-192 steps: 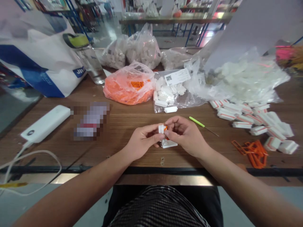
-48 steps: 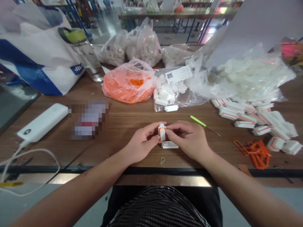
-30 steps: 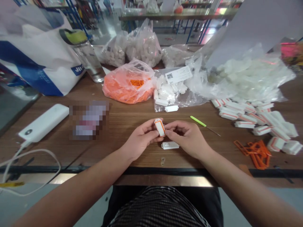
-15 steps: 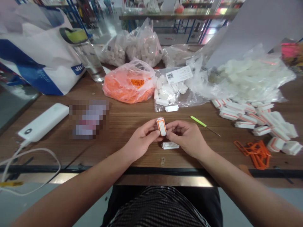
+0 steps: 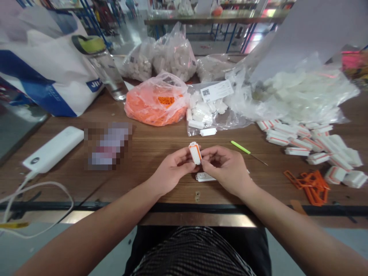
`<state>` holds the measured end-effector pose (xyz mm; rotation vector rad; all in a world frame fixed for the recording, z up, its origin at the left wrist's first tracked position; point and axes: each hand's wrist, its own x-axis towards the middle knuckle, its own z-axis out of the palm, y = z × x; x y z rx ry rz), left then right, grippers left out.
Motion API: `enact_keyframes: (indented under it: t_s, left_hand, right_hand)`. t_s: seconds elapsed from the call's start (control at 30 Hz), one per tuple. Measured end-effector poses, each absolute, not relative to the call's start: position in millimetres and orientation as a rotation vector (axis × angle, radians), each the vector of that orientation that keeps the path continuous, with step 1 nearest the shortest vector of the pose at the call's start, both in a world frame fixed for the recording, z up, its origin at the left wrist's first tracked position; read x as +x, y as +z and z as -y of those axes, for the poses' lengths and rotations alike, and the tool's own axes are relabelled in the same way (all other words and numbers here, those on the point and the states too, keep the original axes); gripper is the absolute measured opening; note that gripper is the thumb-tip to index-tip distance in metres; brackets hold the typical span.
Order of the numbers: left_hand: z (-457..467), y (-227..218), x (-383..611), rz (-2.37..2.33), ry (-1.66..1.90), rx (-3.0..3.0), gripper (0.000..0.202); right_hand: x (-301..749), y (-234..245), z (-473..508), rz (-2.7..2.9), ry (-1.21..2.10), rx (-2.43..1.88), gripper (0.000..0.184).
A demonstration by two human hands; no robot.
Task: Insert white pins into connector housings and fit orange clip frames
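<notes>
Between both hands I hold up a white connector housing [image 5: 195, 154] with rows of small holes and an orange seal around its face. My left hand [image 5: 177, 167] is closed on its left side and lower end. The fingers of my right hand [image 5: 225, 165] are closed at its right edge, with the thumb near the lower corner. Another white perforated piece [image 5: 204, 177] lies on the table below, partly covered by my right hand. Farther up stands a small white part [image 5: 208, 132] by the clear bag. A green-handled pick [image 5: 240, 147] rests right of my right hand.
Orange seals [image 5: 314, 188] lie in a heap at the right, below a pile of white-and-orange housings [image 5: 307, 142]. A bag of orange parts [image 5: 156, 101] and a bag of white parts [image 5: 205, 109] stand behind. At left are a power bank [image 5: 54, 149], a bottle [image 5: 107, 73] and a blurred-out item [image 5: 109, 145].
The housing has turned slightly in my fingers, and its orange seal now shows mainly along the right edge. My right hand has shifted a little, covering more of the piece below.
</notes>
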<state>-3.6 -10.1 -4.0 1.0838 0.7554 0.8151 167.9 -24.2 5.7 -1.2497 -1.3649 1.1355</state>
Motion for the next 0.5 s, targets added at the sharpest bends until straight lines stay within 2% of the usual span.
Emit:
enact_keyframes:
  t_s: [0.13, 0.5]
  left_hand:
    - [10.3, 0.0, -4.2, -0.829, 0.762, 1.178, 0.028]
    - [7.5, 7.6, -8.6, -0.907, 0.739, 1.300, 0.027]
  right_hand:
    - [169.0, 4.5, 22.7, 1.367, 1.164, -1.251, 0.008]
    - [173.7, -1.8, 16.1, 1.388, 1.250, -1.276, 0.011]
